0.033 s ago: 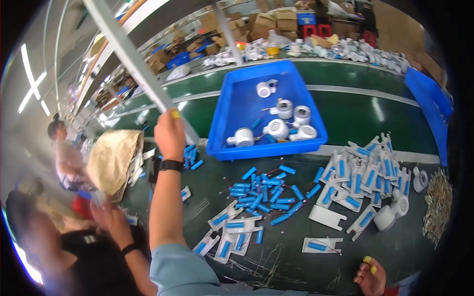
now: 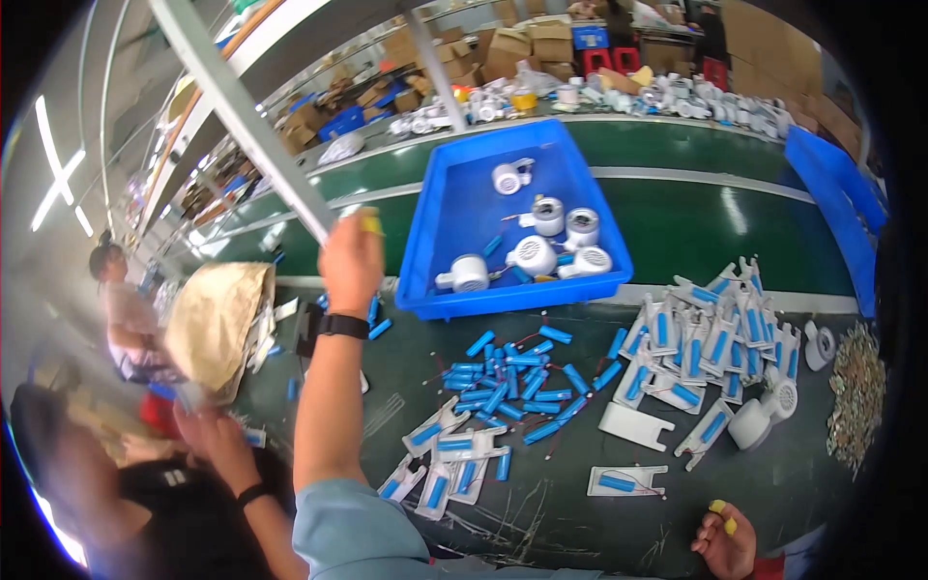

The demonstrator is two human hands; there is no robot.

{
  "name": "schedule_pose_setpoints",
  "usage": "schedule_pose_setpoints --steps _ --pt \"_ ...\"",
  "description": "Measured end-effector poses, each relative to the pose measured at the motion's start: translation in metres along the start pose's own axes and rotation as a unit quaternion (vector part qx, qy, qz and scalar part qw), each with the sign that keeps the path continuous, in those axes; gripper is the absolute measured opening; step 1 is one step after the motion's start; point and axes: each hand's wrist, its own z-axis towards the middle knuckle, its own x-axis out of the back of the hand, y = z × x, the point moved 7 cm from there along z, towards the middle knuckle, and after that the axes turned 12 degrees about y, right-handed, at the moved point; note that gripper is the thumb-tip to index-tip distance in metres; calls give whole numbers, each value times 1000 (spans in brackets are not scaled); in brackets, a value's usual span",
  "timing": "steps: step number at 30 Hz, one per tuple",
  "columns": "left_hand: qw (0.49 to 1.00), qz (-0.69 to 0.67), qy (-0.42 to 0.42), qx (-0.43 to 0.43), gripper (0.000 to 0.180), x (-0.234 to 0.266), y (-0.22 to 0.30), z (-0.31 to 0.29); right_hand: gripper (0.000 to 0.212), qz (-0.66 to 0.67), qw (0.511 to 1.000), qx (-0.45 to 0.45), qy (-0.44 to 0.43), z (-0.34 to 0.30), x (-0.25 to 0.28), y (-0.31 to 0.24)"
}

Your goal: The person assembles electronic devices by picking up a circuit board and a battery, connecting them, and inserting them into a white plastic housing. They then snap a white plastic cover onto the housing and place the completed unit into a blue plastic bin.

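My left hand is raised at the end of a stretched arm, beside the left rim of the blue plastic tub. A yellow cover shows on one finger; the other fingers are hidden behind the hand, so what they hold, if anything, cannot be seen. My right hand rests low at the right, fingers loosely curled, with yellow covers on two fingertips and nothing visible in it. Blue cylindrical battery cells with thin wires lie heaped mid-table. Nearest my right hand is a white plastic plate with one blue cell on it.
White round fan housings sit in the tub. A pile of white plates with blue cells stands right, near small metal parts. A grey post rises behind my left hand. A co-worker sits at the left.
My left hand has shifted slightly right, toward the tub, and turned a little. The whole view has moved slightly; my right hand stays where it was.
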Motion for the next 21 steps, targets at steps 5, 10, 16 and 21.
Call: schedule_pose_setpoints --steps 5,10,16,21 --pt "907 -168 -385 1 44 -138 68 -40 52 12 1000 5 3 8 28 17" --pt "848 -179 -497 34 73 -211 102 -77 41 44 998 32 -24 4 12 8" --pt "865 -120 -451 184 56 -205 82 -66 38 54 998 -8 -36 4 9 10" --pt "767 -478 -204 377 41 -127 54 -12 36 34 998 -9 -46 2 5 10"
